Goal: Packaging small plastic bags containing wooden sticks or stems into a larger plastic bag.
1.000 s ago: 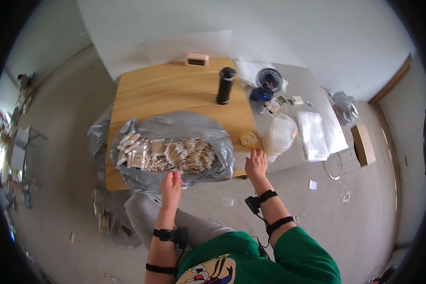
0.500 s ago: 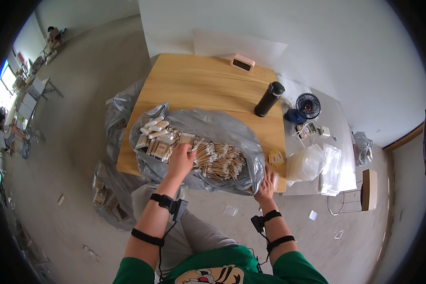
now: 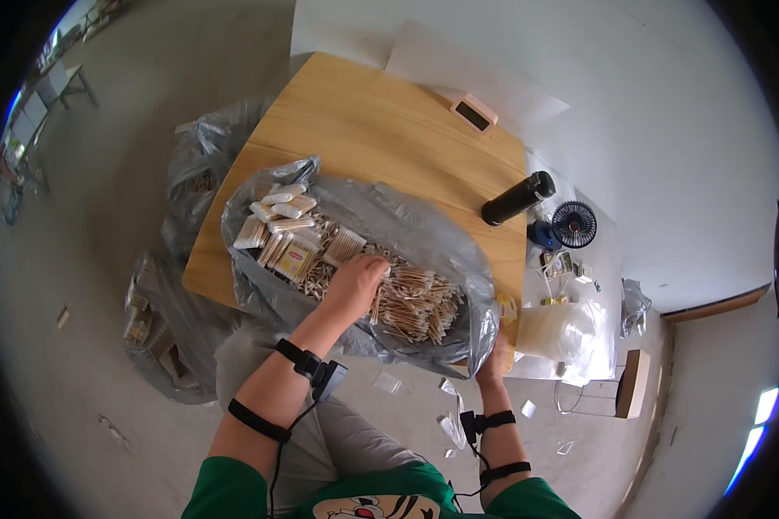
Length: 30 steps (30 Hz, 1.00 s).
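Atop the wooden table (image 3: 381, 130), my left hand (image 3: 355, 281) curls loosely into pale cotton swabs (image 3: 411, 303) piled in the grey plastic bag (image 3: 424, 233); at four o'clock my right hand (image 3: 493, 359) pinches its rim, best held taut.

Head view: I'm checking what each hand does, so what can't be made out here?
- Left hand: fingertips buried in the pile of small packets.
- Right hand: fingers hidden behind the grey plastic bag edge.
- Packet contents: too small.
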Tool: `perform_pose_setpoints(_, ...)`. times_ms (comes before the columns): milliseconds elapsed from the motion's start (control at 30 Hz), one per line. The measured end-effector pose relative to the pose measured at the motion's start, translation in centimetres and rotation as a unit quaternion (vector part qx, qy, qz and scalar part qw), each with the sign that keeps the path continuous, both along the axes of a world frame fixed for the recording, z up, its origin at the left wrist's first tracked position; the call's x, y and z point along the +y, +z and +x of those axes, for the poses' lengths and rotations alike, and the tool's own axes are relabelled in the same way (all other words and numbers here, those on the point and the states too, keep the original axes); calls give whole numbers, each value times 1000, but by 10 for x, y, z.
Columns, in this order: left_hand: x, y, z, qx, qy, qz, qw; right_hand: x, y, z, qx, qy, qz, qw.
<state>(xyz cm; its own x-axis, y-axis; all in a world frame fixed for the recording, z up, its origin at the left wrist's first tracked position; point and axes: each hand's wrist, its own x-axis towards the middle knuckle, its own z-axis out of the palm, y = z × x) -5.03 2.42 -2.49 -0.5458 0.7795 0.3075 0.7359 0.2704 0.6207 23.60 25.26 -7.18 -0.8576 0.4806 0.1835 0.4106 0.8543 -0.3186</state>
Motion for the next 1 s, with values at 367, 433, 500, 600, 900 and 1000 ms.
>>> perform_pose_setpoints(367, -24, 7, -22, -53, 115, 49, 991, -106, 126, -139, 112, 105, -43, 987)
perform_pose_setpoints(433, -22, 7, -23, -56, 91, 14, 994, -115, 106, -169, 106, 162, -42, 980)
perform_pose_setpoints(500, -24, 7, -21, -56, 85, -2, 995, -118, 86, -193, 105, 174, -31, 979)
perform_pose_setpoints(600, -32, 14, -20, -56, 84, -35, 994, -123, 72, -219, 82, 135, 33, 987)
perform_pose_setpoints(900, -36, 11, -22, -61, 65, -57, 994, -112, 74, -244, -114, 38, -179, 976)
perform_pose_setpoints(1000, -34, 11, -21, -38, 60, -68, 995, -107, 74, -239, -106, 49, -230, 966)
